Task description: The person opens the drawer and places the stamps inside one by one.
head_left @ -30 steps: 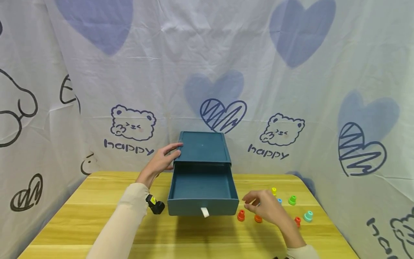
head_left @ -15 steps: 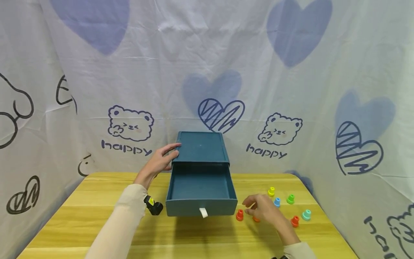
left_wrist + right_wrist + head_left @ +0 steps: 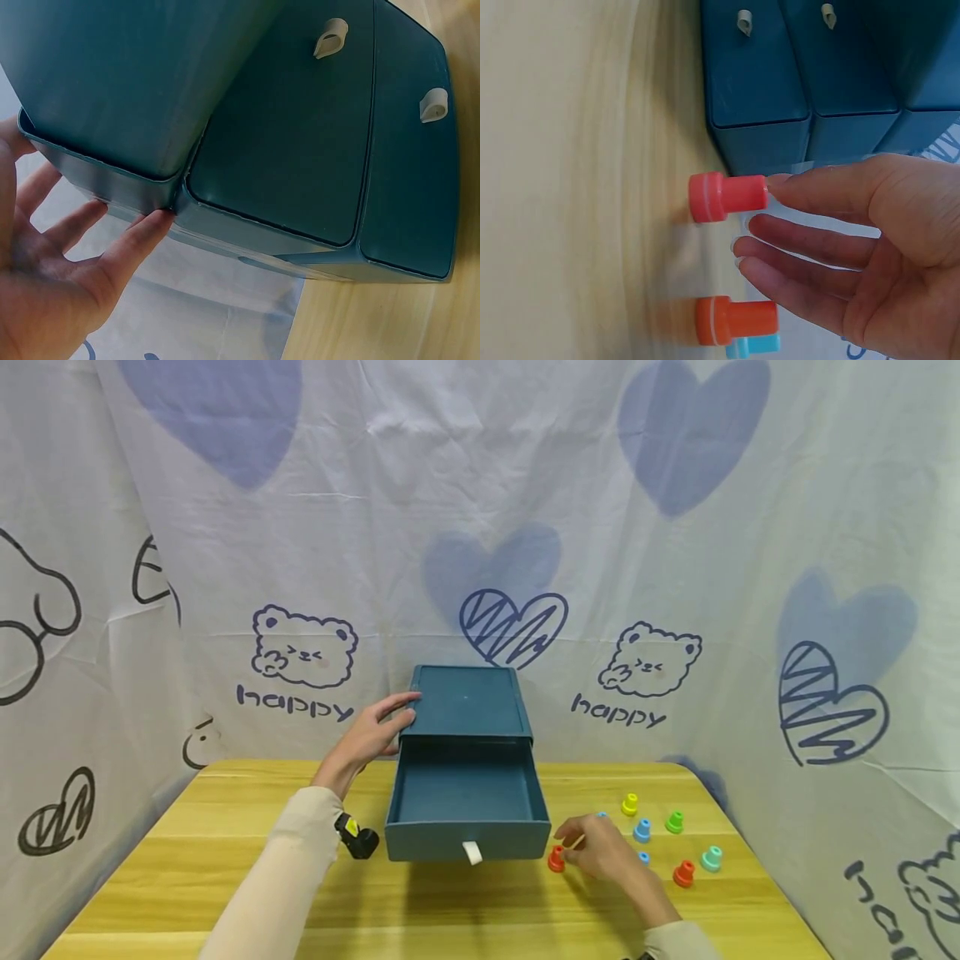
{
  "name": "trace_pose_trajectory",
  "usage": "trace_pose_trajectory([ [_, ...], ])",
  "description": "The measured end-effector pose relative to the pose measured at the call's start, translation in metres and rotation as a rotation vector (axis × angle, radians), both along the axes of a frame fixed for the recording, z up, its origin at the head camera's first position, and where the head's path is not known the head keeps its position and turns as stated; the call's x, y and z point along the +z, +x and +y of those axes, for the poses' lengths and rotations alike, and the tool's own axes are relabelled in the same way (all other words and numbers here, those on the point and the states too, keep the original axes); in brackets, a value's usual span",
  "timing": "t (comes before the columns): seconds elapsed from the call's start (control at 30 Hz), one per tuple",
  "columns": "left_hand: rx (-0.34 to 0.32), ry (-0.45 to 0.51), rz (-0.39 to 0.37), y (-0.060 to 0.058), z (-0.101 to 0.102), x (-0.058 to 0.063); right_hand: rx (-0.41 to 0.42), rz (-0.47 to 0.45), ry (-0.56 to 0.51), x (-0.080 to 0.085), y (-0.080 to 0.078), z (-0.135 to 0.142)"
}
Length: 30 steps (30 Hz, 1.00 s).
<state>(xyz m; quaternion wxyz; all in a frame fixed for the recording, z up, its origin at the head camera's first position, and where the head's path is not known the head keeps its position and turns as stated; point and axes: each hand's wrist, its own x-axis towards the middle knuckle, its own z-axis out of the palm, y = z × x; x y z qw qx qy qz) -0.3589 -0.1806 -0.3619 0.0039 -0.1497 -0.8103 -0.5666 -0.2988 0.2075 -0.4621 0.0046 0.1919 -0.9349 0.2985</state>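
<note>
A dark teal drawer cabinet (image 3: 467,703) stands at the table's middle, its top drawer (image 3: 450,842) pulled out with nothing inside. My left hand (image 3: 362,742) rests on the cabinet's upper left side; in the left wrist view its fingertips touch the casing beside the drawer. To the right of the cabinet, a small red stamp (image 3: 742,193) stands upright on the wood. My right hand (image 3: 603,847) is right at it, one fingertip at its narrow upper end and the other fingers loosely bent beside it. An orange stamp (image 3: 751,319) stands close by, hidden under the hand in the head view.
More stamps stand on the table's right side: a yellow one (image 3: 630,804), a green one (image 3: 675,822), a turquoise one (image 3: 712,858), another red one (image 3: 684,873) and several blue ones. A white pull tab (image 3: 472,852) hangs from the drawer front. A patterned curtain (image 3: 420,527) closes off the back.
My right hand has moved slightly left and down onto the near red stamp, uncovering blue stamps behind it. The left hand, the cabinet and the drawer stay as they were.
</note>
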Motion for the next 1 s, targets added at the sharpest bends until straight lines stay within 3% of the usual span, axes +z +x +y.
trace_pose_trajectory([
  [0.57,-0.004,-0.004,0.002,0.001,-0.001,0.001,0.072,0.035,-0.024,-0.013,-0.005,-0.002],
  [1.0,0.000,-0.005,0.014,0.001,-0.001,0.001,0.037,0.014,-0.056,-0.017,-0.003,-0.003],
])
